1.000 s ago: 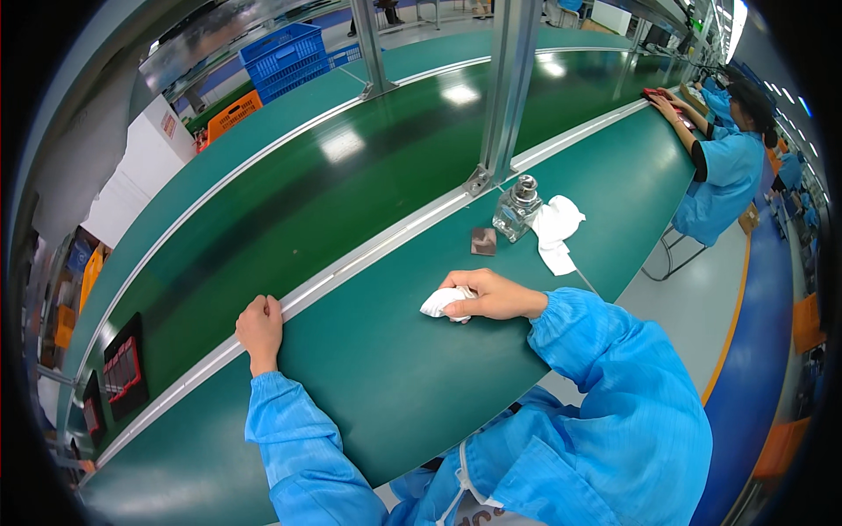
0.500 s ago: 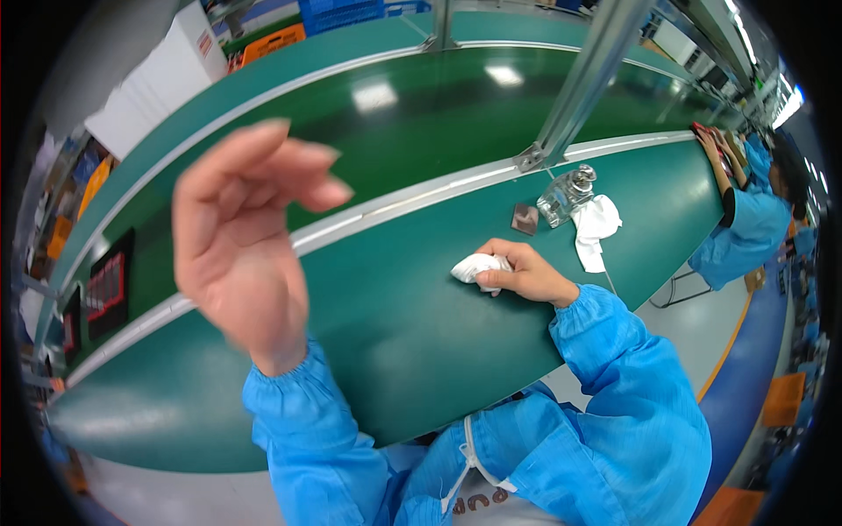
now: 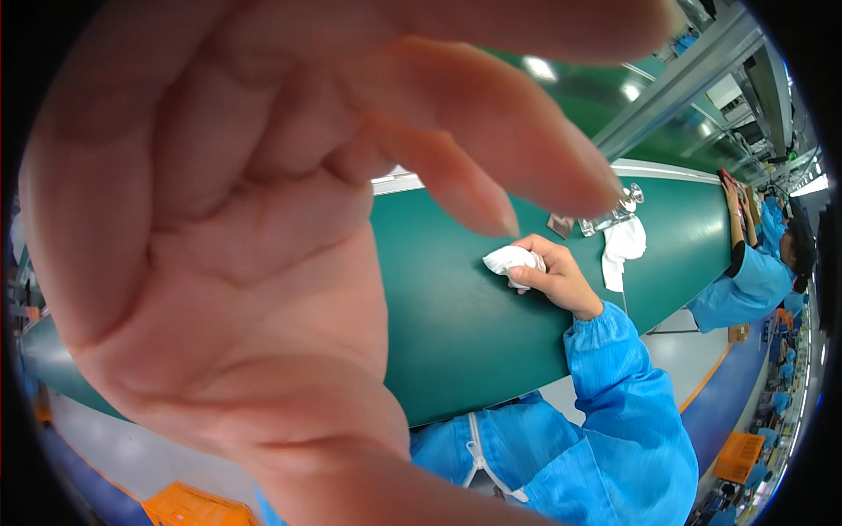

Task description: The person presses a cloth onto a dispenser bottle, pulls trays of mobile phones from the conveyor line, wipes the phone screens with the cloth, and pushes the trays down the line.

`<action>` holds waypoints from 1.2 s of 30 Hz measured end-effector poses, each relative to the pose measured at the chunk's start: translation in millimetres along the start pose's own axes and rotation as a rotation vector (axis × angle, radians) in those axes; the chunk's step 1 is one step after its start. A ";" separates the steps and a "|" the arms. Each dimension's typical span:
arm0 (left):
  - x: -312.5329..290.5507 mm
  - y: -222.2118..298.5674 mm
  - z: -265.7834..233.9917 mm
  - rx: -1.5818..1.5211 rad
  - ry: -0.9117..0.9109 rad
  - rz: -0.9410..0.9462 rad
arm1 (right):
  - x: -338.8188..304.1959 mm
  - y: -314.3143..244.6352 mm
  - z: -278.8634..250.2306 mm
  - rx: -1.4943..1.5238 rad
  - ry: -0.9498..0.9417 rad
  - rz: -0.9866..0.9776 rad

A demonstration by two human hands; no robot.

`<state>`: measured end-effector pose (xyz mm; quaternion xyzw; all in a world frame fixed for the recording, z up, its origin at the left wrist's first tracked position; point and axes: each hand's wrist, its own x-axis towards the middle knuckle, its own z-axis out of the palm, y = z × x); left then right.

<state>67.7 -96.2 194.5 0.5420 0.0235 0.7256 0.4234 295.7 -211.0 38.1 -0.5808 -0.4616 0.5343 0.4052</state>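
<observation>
My left hand [image 3: 263, 237] is raised very close to the camera and fills much of the left side. Its palm faces me, the fingers are bent but apart, and nothing is in them. Over the green work surface [image 3: 447, 351], my right hand [image 3: 561, 276] grips a crumpled white cloth [image 3: 510, 260]. Beyond it lie a small dark square piece [image 3: 560, 225] and a clear bottle [image 3: 605, 221], partly covered by my left fingers. Another white cloth [image 3: 624, 250] lies beside the bottle.
A metal post [image 3: 675, 83] rises at the far edge of the surface. At the far right, a person in a blue smock [image 3: 745, 285] works at the same bench. Orange crates [image 3: 738, 456] stand on the floor at the lower right, and another orange crate [image 3: 195, 506] at the lower left.
My left hand has come up much closer to the camera and now blocks much of the view. The right hand still holds the cloth. The whole view has shifted somewhat.
</observation>
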 end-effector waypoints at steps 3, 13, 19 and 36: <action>5.1 12.5 -16.7 0.098 -0.022 -0.019 | -3.3 0.3 -2.6 -0.003 -0.007 0.012; 3.2 19.1 -20.9 0.355 -0.139 -0.136 | -1.6 3.4 -7.5 -0.058 0.019 -0.011; 15.0 10.9 -20.2 0.434 -0.168 -0.182 | 0.5 -3.8 -3.6 -0.002 -0.007 0.001; -37.0 143.1 -29.3 0.123 -1.107 -0.032 | 0.0 9.0 -11.7 0.018 -0.025 -0.034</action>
